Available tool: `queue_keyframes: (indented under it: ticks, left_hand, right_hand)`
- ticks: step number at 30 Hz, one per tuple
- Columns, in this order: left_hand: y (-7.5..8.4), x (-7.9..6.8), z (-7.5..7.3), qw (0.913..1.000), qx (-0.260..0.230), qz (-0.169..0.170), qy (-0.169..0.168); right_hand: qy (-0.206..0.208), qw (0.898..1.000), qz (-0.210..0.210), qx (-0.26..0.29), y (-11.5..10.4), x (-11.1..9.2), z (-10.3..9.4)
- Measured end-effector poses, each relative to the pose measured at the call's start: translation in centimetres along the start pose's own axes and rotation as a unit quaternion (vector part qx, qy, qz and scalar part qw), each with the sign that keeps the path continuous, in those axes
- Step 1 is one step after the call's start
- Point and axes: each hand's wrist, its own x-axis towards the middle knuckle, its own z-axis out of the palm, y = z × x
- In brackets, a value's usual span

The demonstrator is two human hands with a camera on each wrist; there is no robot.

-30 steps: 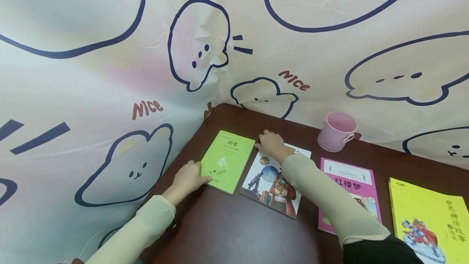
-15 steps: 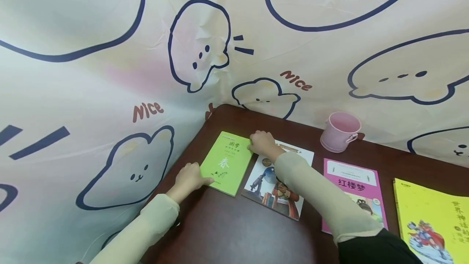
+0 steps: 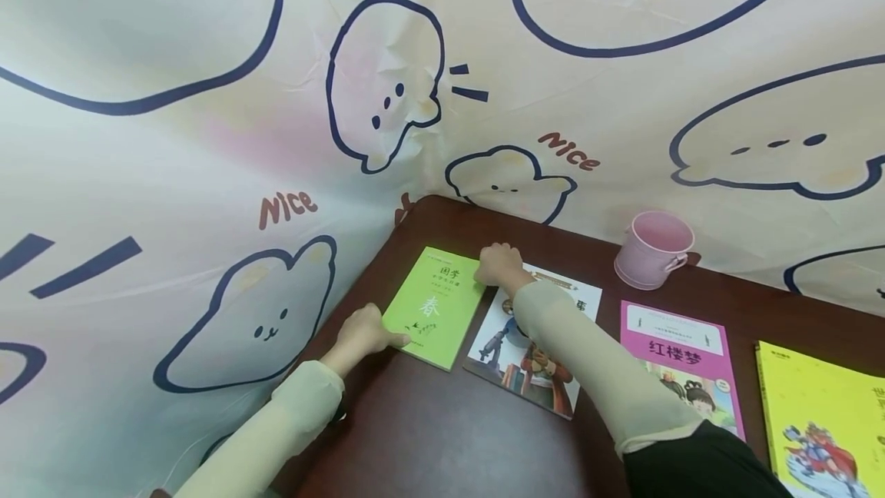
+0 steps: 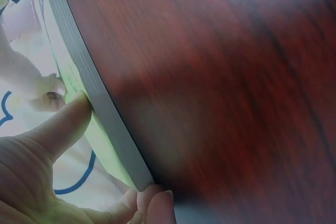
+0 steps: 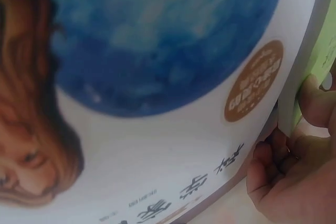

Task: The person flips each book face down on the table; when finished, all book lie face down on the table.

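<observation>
1. The green book (image 3: 432,310) is on the left part of the desk (image 3: 429,444), near the back corner. I can't tell if it lies all the way flat.
2. The left hand (image 3: 362,330) is at the near left corner of the green book. Its grip is narrow and holds that book, with the thumb on the cover and fingers at the corner.
3. The right hand (image 3: 501,264) is at the far right corner of the green book. Its grip is narrow too, pinching that book, with the thumb on top and the fingers curled by the edge.
4. The white book (image 3: 496,340) is just beside the green book, on its right. The right arm in its pale sleeve (image 3: 588,356) goes over it.
5. Next comes the pink book (image 3: 698,352), with the sleeve over part of it.
6. The yellow book (image 3: 823,406) is farthest right.
7. A pink bucket (image 3: 653,256) stands upright near the back of the desk.
8. Bear drawings cover the pale wall (image 3: 207,60) behind.
</observation>
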Motion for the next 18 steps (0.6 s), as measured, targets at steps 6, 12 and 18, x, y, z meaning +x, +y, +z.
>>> queue_keyframes:
  ticks: [6,12,18]
  left_hand:
    - [-0.3,0.2,-0.1,0.9998,-0.019,0.002,-0.005]
    - [-0.3,0.1,-0.3,0.9996,-0.027,0.004,-0.007]
    - [-0.4,-0.1,0.0,0.9991,-0.041,0.011,-0.008]
  right_hand:
    - [0.026,0.999,-0.005,-0.023,-0.7,-0.2,0.2]
    - [0.067,0.993,-0.003,-0.1,-1.7,-0.3,0.2]
    - [0.055,0.995,0.02,-0.085,-2.7,-0.7,-0.3]
